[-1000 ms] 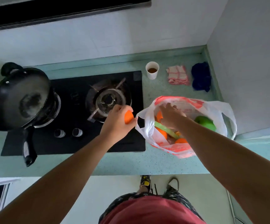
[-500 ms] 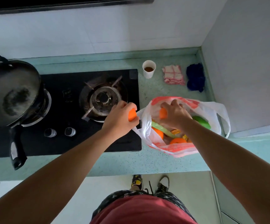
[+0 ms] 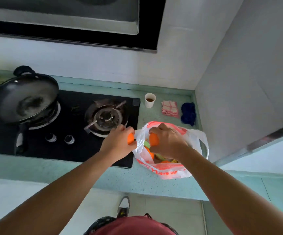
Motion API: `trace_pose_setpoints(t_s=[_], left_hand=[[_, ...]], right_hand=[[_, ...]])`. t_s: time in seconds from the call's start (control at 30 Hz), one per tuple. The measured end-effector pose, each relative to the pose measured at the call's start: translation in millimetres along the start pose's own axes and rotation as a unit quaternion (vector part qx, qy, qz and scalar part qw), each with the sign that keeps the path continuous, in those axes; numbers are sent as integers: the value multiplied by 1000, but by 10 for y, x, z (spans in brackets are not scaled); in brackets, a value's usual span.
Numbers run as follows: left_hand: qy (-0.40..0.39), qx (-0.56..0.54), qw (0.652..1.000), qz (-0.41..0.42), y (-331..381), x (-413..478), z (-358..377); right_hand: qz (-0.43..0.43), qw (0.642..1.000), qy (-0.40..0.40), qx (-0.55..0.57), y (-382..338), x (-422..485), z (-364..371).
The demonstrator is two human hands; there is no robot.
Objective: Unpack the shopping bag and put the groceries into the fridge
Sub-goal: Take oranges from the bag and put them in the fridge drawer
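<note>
The left hand [image 3: 118, 144] curls its fingers round an orange [image 3: 130, 139], just left of the shopping bag [image 3: 171, 173] and over the stove [image 3: 79, 146] edge. The right hand [image 3: 168, 141] grips a second orange [image 3: 154, 139] above the bag's open mouth. Below those fingers more fruit [image 3: 150, 155] lies in the bag, on the counter [image 3: 69, 173]
</note>
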State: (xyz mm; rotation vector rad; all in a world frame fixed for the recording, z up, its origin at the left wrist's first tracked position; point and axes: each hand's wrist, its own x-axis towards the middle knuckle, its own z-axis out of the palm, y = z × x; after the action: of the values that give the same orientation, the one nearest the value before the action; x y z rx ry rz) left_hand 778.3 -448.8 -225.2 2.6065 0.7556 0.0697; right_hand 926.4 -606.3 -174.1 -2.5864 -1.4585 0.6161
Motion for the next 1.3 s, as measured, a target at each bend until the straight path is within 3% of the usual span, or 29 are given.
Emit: trace_pose_setpoints(t_s=[0.23, 0.43, 0.57, 0.83, 1.07, 1.3], left_hand=[[24, -1, 984, -174, -17, -1204, 214], [73, -1, 949, -307, -180, -2535, 361], [105, -30, 894, -435, -284, -3564, 404], [186, -54, 758, -623, -114, -5742, 545], [233, -71, 650, -720, 206, -7684, 758], [258, -79, 565, -780, 443, -9455, 849]], right_hand=[[-109, 991, -75, 10, -374, -274, 420], [-237, 958, -157, -26, -1081, -610, 1003], [-342, 917, -187, -83, -1744, -912, 1347], [-540, 791, -249, -146, -3284, -2123, 2194], [-642, 687, -286, -184, -4400, -3761, 3036], [-706, 614, -312, -166, -5308, -5318, 3793]])
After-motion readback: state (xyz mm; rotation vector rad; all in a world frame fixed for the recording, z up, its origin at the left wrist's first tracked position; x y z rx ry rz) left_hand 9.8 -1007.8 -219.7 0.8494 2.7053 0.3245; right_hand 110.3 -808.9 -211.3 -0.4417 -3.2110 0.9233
